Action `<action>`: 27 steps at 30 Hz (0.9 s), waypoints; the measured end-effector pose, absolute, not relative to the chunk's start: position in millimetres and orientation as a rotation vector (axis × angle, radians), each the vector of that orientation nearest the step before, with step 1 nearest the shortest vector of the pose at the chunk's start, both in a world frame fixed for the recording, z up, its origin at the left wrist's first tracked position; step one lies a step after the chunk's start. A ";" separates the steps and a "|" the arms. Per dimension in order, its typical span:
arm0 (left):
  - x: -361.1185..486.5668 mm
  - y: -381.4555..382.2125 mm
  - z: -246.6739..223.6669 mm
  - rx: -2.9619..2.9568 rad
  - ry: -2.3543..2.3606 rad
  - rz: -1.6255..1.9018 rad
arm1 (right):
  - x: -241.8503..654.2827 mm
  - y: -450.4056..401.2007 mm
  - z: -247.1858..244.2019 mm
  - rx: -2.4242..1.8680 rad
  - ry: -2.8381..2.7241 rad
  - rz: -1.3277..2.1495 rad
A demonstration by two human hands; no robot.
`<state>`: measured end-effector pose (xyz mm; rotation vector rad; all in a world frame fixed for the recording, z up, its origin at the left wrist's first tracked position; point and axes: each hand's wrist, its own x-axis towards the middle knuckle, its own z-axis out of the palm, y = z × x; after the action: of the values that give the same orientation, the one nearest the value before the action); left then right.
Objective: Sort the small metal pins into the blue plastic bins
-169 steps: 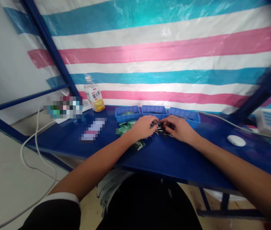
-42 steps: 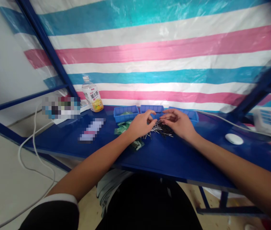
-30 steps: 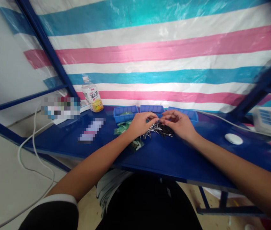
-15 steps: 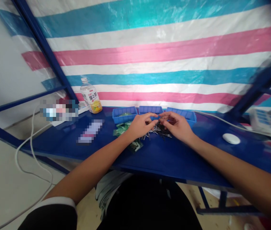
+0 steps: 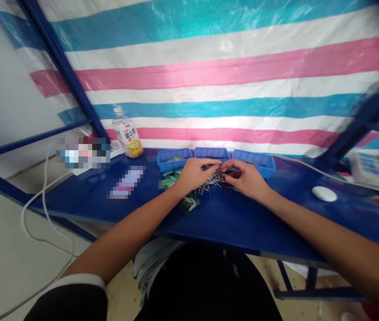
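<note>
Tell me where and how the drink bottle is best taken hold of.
Probably around the labelled body of the bottle, below its narrow neck, reaching from the near side: it stands on its base, and the striped sheet rises behind it.

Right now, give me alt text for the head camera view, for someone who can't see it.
A person's left hand and right hand are close together over a pile of thin metallic-looking pieces on a blue table. Green packets lie left of the pile, three blue trays stand behind it, a bottle stands farther left, and a white oval object lies right.
</note>
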<state>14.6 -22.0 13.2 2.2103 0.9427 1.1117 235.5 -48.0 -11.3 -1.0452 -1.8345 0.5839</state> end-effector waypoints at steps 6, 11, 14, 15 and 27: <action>15.7 -17.7 7.3 2.097 0.880 1.183 | 237.2 -47.5 -12.6 -1.068 -1.808 0.601; 16.6 -19.7 5.2 2.043 0.818 1.125 | 238.8 -48.1 -11.1 -1.020 -1.801 0.648; 15.6 -21.0 8.0 2.146 0.865 1.103 | 239.6 -48.5 -11.1 -1.055 -1.839 0.604; 15.2 -21.2 8.9 2.167 0.890 1.107 | 239.9 -48.5 -11.3 -1.073 -1.845 0.596; 15.8 -17.0 5.9 2.091 0.867 1.095 | 238.1 -51.2 -8.7 -1.117 -1.911 0.509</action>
<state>15.8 -17.0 5.9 2.0909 0.8672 1.0953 238.1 -51.2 -8.7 -1.1171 -1.9106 0.5094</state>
